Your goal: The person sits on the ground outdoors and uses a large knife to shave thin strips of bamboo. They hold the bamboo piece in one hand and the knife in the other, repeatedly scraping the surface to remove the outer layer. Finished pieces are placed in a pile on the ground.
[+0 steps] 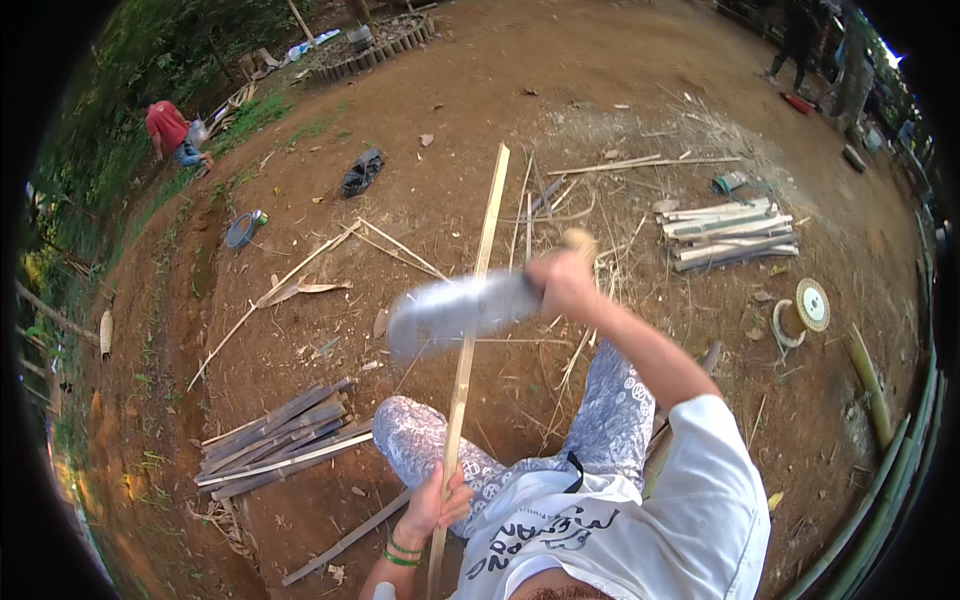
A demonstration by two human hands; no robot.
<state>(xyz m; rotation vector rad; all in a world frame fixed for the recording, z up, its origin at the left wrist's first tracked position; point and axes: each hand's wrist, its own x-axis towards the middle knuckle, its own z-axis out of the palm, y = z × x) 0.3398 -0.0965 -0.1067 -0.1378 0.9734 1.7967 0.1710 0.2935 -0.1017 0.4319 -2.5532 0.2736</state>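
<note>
My left hand (436,500) is closed round the lower part of a long pale bamboo strip (490,225), which slants up and away past my knee. In my right hand (562,283) is a machete (440,312) with a wide blade, smeared by motion. The blade points left and crosses the strip in this view; whether it touches the strip, I cannot tell. The end of its light wooden handle (578,242) sticks out beyond my fist.
Split bamboo lies in one pile (280,435) at left and another bundle (727,235) at right. A black bag (362,172) and a blue ring-shaped thing (240,230) lie farther off. Green bamboo poles (885,500) line the right edge. A person in red (168,128) crouches far left.
</note>
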